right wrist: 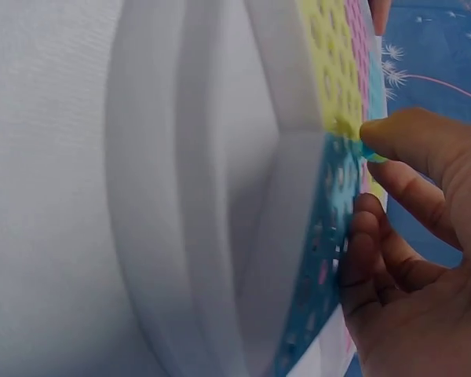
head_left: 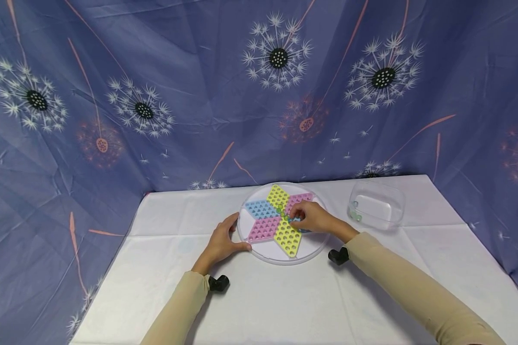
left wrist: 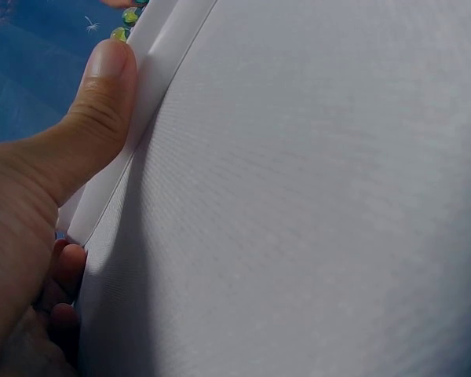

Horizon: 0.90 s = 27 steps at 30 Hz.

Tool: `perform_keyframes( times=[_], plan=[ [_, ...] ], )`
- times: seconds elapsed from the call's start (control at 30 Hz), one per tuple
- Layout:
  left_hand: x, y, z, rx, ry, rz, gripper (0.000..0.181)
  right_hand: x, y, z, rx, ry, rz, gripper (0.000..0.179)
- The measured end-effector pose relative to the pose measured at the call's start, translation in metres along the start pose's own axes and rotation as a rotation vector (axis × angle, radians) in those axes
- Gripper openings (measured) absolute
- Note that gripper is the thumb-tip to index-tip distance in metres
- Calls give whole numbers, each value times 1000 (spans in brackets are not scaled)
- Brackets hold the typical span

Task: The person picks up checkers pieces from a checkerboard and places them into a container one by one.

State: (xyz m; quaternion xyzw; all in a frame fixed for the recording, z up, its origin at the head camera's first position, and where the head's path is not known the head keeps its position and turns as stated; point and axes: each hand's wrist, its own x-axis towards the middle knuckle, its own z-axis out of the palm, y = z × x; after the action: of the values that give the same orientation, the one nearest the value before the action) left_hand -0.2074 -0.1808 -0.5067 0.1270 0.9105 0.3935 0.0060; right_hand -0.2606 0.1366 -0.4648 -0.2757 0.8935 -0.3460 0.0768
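Note:
A round white Chinese checkers board (head_left: 312, 247) lies on the table, its star of pitted yellow, pink and blue points facing up. Several green glass marbles (head_left: 280, 208) sit near the star's centre. My left hand (head_left: 222, 239) grips the board's left rim, the thumb (left wrist: 114, 86) along the edge and the other fingers curled low at the side. Over the centre, my right hand (head_left: 312, 216) pinches a greenish-blue marble (right wrist: 369, 151) between thumb and index finger, right at the board's surface. Its other fingers hover close to the blue point and hide part of it.
To the right of the board stands a clear plastic box (head_left: 388, 224) with a few marbles (head_left: 355, 215) in its left corner. White cloth (head_left: 285, 297) covers the table. A blue dandelion-print curtain (head_left: 198, 96) hangs behind the table's back edge.

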Motion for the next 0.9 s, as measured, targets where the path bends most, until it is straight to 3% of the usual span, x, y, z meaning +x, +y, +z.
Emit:
perform_keyframes(
  times=[0.27,0.43,0.9],
  plan=[
    [-1,1,-1,1,3,-1,115,2,-6,-15,18,-61,-71,13],
    [0,1,-2,-1,3,-7,115,4,-12,-29,54,-32,-131,15],
    [-2,1,-1,-21,0,-8,113,11,-26,-47,74,77,-143,17]
  ],
)
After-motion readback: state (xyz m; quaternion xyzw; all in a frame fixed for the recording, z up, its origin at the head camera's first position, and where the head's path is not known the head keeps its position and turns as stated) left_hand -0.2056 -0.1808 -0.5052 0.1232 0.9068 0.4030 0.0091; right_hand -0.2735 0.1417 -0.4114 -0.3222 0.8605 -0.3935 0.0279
